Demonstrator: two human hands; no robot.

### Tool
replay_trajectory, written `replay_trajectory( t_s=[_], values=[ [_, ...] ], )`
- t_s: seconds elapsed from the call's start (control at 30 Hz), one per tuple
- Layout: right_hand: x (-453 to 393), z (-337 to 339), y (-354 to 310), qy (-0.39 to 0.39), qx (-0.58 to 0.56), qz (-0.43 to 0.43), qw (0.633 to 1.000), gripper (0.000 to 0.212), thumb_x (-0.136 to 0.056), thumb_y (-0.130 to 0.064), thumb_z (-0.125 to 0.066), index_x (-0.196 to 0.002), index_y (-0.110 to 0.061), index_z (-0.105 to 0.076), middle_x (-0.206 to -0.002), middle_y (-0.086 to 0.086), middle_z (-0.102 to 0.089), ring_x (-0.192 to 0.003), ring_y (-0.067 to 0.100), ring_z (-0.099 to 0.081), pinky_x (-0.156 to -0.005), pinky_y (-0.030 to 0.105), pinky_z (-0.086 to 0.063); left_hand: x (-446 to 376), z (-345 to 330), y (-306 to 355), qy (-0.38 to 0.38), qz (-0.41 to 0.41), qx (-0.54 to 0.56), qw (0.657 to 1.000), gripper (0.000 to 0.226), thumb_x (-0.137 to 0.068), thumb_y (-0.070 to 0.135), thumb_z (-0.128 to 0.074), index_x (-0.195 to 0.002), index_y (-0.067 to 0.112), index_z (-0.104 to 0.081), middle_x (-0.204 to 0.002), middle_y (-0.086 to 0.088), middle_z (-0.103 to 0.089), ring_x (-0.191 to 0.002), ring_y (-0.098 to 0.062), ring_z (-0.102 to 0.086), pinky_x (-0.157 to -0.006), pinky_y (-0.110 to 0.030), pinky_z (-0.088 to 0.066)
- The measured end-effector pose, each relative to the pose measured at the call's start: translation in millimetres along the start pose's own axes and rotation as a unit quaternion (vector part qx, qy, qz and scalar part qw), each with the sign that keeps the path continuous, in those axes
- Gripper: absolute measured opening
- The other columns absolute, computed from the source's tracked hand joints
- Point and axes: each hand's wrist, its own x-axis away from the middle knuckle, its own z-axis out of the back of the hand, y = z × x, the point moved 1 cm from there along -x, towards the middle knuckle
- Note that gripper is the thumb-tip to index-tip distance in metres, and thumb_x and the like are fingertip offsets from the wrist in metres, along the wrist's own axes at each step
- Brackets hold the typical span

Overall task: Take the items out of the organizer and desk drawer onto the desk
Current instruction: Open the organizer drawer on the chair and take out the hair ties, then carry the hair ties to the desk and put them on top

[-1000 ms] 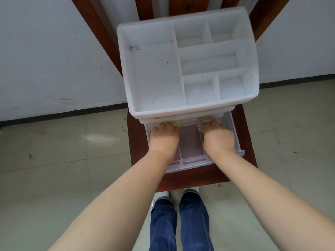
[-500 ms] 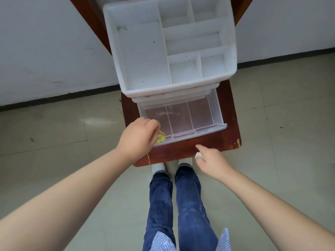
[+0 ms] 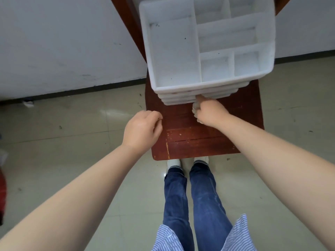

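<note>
The white organizer [image 3: 174, 51] stands at the back of the red-brown wooden desk [image 3: 183, 142]. Its top compartments hold nothing and its stacked drawers [image 3: 177, 99] are pushed in. My right hand [image 3: 210, 113] is just in front of the drawer fronts, one fingertip touching them, the other fingers curled on a small greyish-white item [image 3: 196, 110]. My left hand [image 3: 143, 129] hovers over the desk's left edge with thumb and fingers pinched together. The small yellow item it took is hidden inside the fingers.
The desk is narrow, with tiled floor on both sides and a white wall behind. My legs in blue jeans [image 3: 190, 196] stand at the desk's front edge. A red object [image 3: 2, 189] shows at the far left edge.
Both hands came out of the clear bottom drawer, the left with a yellow item, the right with a whitish one. The drawer has since gone from open to shut, and the right hand moved back up to it.
</note>
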Motion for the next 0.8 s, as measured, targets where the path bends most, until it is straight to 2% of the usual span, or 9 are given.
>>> replay_trajectory(
  t_s=[0.07,0.13,0.17,0.27,0.4,0.5,0.6,0.7,0.8],
  values=[
    [7.1,-3.0,2.8,0.016,0.01,-0.002,1.0,0.035,-0.087,-0.002,-0.04,-0.121,-0.004,-0.049,-0.116,0.017,-0.062,-0.102,0.035,-0.06,-0.087,0.042,-0.055,-1.6,-1.0,0.4,-0.028,0.028,-0.001,0.999,0.009,-0.074,-0.009,-0.069,-0.084,-0.008,-0.07,-0.072,-0.025,-0.073,-0.067,-0.039,-0.068,-0.056,-0.039,-0.056],
    [19.8,-4.7,6.8,0.063,0.037,0.003,0.997,0.029,-0.089,-0.003,-0.04,-0.114,-0.002,-0.055,-0.115,0.018,-0.063,-0.103,0.035,-0.059,-0.082,0.033,-0.051,-4.6,-1.7,5.3,-0.067,0.056,-0.019,0.996,0.019,-0.087,0.001,-0.061,-0.104,-0.006,-0.066,-0.092,-0.026,-0.072,-0.087,-0.04,-0.065,-0.068,-0.043,-0.054],
    [26.7,-3.8,8.2,0.086,0.052,0.009,0.995,0.027,-0.09,-0.004,-0.04,-0.112,-0.002,-0.056,-0.115,0.019,-0.063,-0.104,0.035,-0.058,-0.08,0.034,-0.049,-6.6,-1.9,8.9,-0.087,0.063,-0.037,0.993,0.022,-0.092,0.005,-0.055,-0.11,-0.004,-0.063,-0.098,-0.024,-0.07,-0.092,-0.039,-0.062,-0.071,-0.043,-0.052],
    [54.2,7.7,11.2,0.149,0.07,0.031,0.986,0.025,-0.091,-0.007,-0.042,-0.105,-0.001,-0.062,-0.109,0.019,-0.065,-0.102,0.035,-0.058,-0.08,0.036,-0.049,-15.6,3.4,29.8,-0.14,0.031,-0.121,0.982,0.019,-0.096,0.01,-0.047,-0.104,0.001,-0.062,-0.101,-0.017,-0.066,-0.095,-0.032,-0.056,-0.07,-0.039,-0.049],
    [108.4,40.8,17.9,0.253,0.074,0.023,0.964,0.024,-0.088,-0.008,-0.047,-0.1,-0.007,-0.068,-0.101,0.014,-0.069,-0.099,0.033,-0.053,-0.08,0.037,-0.043,-33.1,27.5,82.6,-0.177,-0.051,-0.175,0.967,0.019,-0.087,0.0,-0.05,-0.099,0.005,-0.064,-0.103,-0.013,-0.065,-0.099,-0.029,-0.057,-0.069,-0.034,-0.049],
    [165.0,73.9,28.7,0.329,0.036,-0.04,0.943,0.025,-0.085,-0.007,-0.05,-0.1,-0.009,-0.069,-0.101,0.013,-0.07,-0.1,0.034,-0.051,-0.083,0.037,-0.04,-47.2,53.6,136.7,-0.156,-0.143,-0.191,0.959,0.017,-0.088,0.003,-0.051,-0.097,0.007,-0.064,-0.103,-0.011,-0.065,-0.101,-0.03,-0.057,-0.065,-0.033,-0.046],
    [233.7,96.8,42.8,0.399,0.007,-0.108,0.911,0.023,-0.083,-0.006,-0.051,-0.097,-0.008,-0.07,-0.098,0.014,-0.072,-0.099,0.033,-0.052,-0.08,0.036,-0.041,-52.0,76.5,198.2,-0.147,-0.25,-0.188,0.939,0.02,-0.091,0.005,-0.049,-0.101,0.01,-0.065,-0.105,-0.01,-0.065,-0.105,-0.029,-0.057,-0.075,-0.036,-0.053],
    [312.3,102.5,55.5,0.472,-0.025,-0.195,0.859,0.02,-0.084,-0.009,-0.054,-0.096,-0.006,-0.07,-0.099,0.014,-0.072,-0.098,0.031,-0.053,-0.077,0.035,-0.044,-37.8,100.2,272.5,-0.146,-0.366,-0.191,0.899,0.022,-0.09,0.002,-0.048,-0.103,0.007,-0.064,-0.11,-0.012,-0.064,-0.107,-0.03,-0.057,-0.08,-0.036,-0.053],
    [397.2,89.3,64.9,0.557,-0.077,-0.274,0.78,0.019,-0.083,-0.009,-0.056,-0.094,-0.003,-0.071,-0.098,0.016,-0.074,-0.095,0.032,-0.054,-0.074,0.033,-0.04,5.1,120.4,348.6,-0.151,-0.468,-0.202,0.847,0.024,-0.087,-0.003,-0.048,-0.102,0.004,-0.065,-0.112,-0.014,-0.063,-0.104,-0.033,-0.06,-0.078,-0.036,-0.052]
  ],
)
